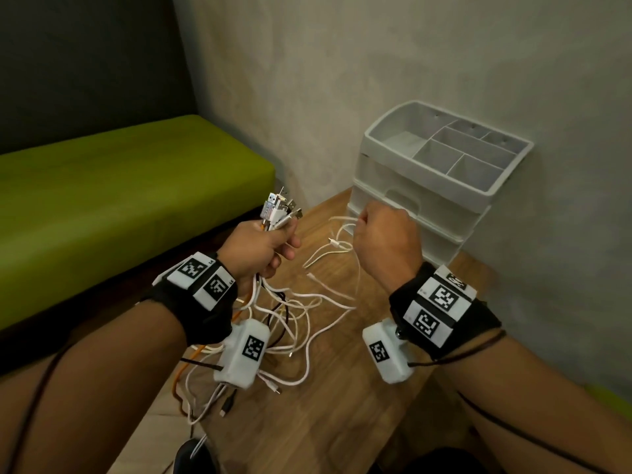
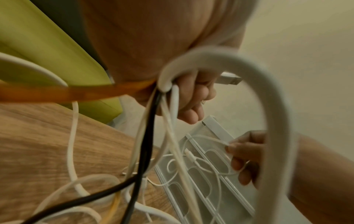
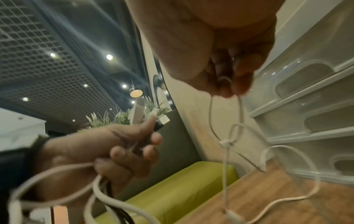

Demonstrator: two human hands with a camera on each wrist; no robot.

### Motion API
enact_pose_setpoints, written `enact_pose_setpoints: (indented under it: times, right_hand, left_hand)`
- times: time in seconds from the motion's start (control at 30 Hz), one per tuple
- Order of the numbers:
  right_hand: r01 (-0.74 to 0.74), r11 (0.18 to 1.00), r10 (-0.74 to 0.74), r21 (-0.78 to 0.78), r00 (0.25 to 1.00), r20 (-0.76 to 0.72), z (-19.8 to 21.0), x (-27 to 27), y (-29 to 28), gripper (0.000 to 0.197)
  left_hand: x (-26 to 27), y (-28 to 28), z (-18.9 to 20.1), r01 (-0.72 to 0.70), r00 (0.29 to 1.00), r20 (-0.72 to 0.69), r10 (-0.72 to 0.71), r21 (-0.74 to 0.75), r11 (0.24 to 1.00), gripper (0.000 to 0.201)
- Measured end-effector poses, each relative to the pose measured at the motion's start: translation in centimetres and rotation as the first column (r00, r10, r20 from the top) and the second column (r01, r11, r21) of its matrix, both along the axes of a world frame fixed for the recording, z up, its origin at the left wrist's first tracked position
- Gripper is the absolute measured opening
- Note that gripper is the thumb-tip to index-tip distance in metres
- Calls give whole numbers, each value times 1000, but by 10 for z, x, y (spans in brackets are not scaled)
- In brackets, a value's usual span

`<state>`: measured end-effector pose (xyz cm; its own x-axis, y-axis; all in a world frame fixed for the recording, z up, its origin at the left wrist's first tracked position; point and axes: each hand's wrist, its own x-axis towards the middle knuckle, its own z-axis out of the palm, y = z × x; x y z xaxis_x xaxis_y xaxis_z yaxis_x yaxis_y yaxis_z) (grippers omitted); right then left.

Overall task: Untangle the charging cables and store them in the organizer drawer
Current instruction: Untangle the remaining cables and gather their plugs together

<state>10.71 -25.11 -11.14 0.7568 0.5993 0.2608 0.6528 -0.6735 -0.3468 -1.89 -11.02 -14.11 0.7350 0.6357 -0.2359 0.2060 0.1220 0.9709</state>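
My left hand (image 1: 263, 248) grips a bundle of cables just below their USB plugs (image 1: 278, 210), which stick up above the fist. White, black and orange cables (image 1: 290, 319) hang from it in a tangle onto the wooden table (image 1: 342, 422). My right hand (image 1: 386, 241) is raised in front of the white organizer (image 1: 427, 186) and pinches a thin white cable (image 1: 338, 244) that loops down to the table. The right wrist view shows that thin white cable (image 3: 226, 136) dangling from my right fingers (image 3: 229, 84). The organizer's drawers (image 3: 306, 106) are closed.
A green bench cushion (image 1: 119, 193) runs along the table's left side. A grey wall (image 1: 410, 63) stands right behind the organizer, whose divided top tray (image 1: 461, 148) holds nothing. Loose cable ends (image 1: 225, 405) trail toward the table's near left edge.
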Motion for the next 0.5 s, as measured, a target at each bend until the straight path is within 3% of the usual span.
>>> enact_pose_setpoints:
  times: [0.07, 0.13, 0.23, 0.3, 0.4, 0.5]
  right_hand:
    - [-44, 982, 49, -185, 999, 21, 3, -2, 1, 17]
    - [-58, 961, 56, -270, 998, -15, 4, -3, -1, 16]
    - [-47, 967, 23, -251, 995, -98, 2, 1, -3, 11]
    - [-18, 991, -15, -131, 968, -252, -3, 5, 0, 11]
    - [126, 982, -15, 143, 799, -601, -4, 4, 6, 17]
    - [275, 903, 113, 331, 590, -799, 2, -3, 10, 13]
  left_hand:
    - [0, 0, 0, 10, 1000, -3, -10, 1, 1000, 35]
    - [1, 0, 0, 20, 1000, -6, -20, -1, 1000, 36]
    - [0, -1, 0, 35, 999, -11, -35, -10, 999, 36]
    - [0, -2, 0, 42, 999, -15, -43, -17, 999, 36]
    - [2, -4, -1, 46, 999, -22, -47, -44, 998, 37]
    - [5, -7, -2, 44, 998, -33, -47, -81, 996, 36]
